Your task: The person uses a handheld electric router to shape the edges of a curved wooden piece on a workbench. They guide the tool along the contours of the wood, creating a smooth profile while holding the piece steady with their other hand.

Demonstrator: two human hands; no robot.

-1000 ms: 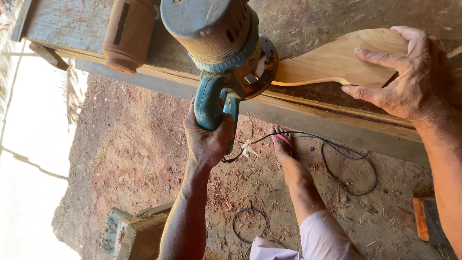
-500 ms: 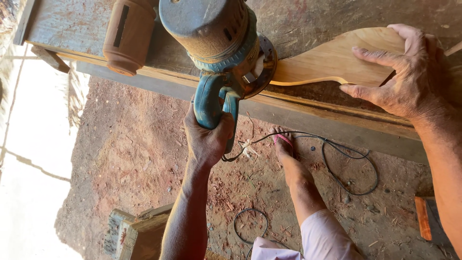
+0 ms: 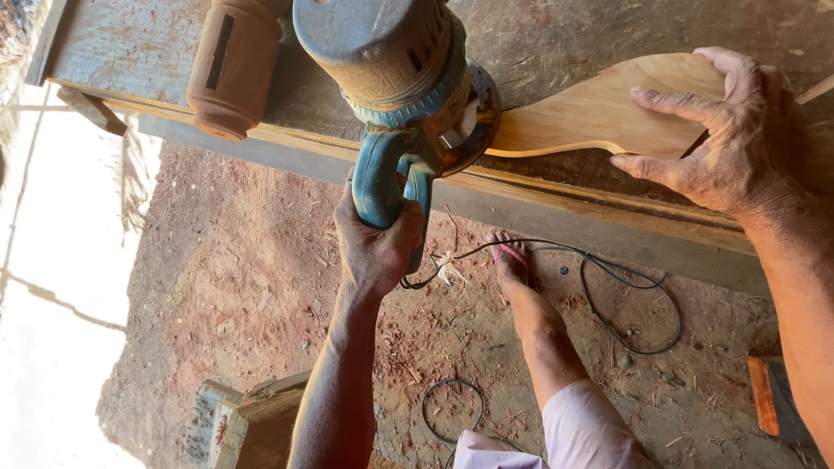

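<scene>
- Router (image 3: 395,78): looks heavy and rigid; left hand (image 3: 375,247) clenched round its teal handle.
- Curved wooden piece (image 3: 599,108): stiff, light; right hand (image 3: 725,139) pressing it flat on the surface (image 3: 130,43).

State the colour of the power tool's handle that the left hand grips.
Teal-blue, dusted with sawdust; the handle shows best in the head view.

both forearms are bare, no sleeves; pale pinkish trousers (image 3: 584,427) at the frame's bottom centre, a pink-strapped sandal (image 3: 511,255) on the foot.
</scene>
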